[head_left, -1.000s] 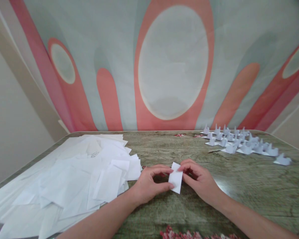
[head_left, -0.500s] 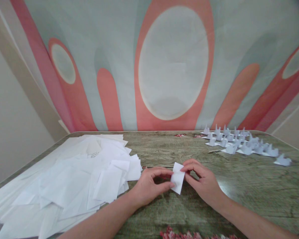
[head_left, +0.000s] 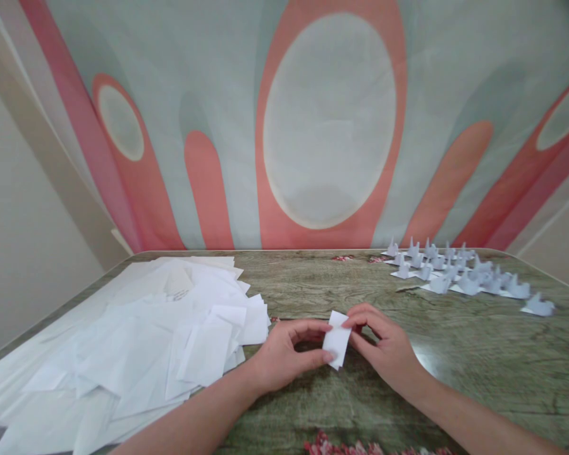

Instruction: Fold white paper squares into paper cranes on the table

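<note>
A small folded piece of white paper (head_left: 337,340) is held between both hands, just above the wood-patterned table (head_left: 303,284). My left hand (head_left: 291,351) pinches its left side, with the thumb low on the near part and the index finger higher up. On the right edge, my right hand (head_left: 382,341) grips the paper between thumb and fingers near its upper corner. Two layers show at the lower end of the paper, slightly out of line with each other. Some fingertips are hidden behind it.
Loose white paper sheets (head_left: 128,341) lie in a wide overlapping pile on the left. At the back right stand several folded white paper birds (head_left: 469,283), one bird (head_left: 539,307) apart from the others. A patterned backdrop (head_left: 246,215) rises behind the table.
The paper has shifted slightly left and now shows two offset layers at its lower end. Both hands keep their hold and have barely moved.
</note>
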Demonstrator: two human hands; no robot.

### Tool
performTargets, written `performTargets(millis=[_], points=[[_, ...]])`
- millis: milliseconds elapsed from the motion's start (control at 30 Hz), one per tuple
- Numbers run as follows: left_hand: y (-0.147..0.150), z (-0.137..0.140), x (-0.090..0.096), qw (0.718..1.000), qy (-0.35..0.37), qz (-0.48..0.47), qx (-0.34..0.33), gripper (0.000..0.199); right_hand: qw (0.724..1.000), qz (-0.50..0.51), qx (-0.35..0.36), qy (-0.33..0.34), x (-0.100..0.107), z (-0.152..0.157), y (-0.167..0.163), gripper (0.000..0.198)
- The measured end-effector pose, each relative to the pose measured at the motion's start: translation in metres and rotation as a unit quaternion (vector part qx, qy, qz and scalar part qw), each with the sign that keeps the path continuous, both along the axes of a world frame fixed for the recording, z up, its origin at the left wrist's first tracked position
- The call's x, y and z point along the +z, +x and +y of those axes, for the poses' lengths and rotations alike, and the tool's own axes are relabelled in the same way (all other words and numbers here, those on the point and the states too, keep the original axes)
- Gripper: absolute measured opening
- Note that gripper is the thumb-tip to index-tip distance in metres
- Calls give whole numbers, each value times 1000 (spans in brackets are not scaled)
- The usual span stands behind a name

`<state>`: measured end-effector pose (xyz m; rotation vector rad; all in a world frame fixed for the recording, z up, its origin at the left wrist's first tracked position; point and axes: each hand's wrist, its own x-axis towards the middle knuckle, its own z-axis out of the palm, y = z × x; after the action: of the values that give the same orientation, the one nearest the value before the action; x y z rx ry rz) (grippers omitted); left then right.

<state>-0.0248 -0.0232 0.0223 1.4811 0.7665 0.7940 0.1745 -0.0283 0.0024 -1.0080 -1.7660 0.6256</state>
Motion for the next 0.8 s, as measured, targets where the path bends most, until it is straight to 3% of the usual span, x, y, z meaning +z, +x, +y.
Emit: performTargets(millis=[167,467,667,800], points=[[0,0,-3,1000,-3,-7,-8,49,1000,-10,-6,18,0,-1,-1,8],[-2,1,-7,994,72,72,48,40,998,-43,0,47,3,-8,-1,16],[-2,-2,3,995,75,67,2,57,998,-31,-22,49,4,-8,-2,8],[-3,-2,7,992,110,68,2,51,998,-32,-23,39,4,-7,-1,5]])
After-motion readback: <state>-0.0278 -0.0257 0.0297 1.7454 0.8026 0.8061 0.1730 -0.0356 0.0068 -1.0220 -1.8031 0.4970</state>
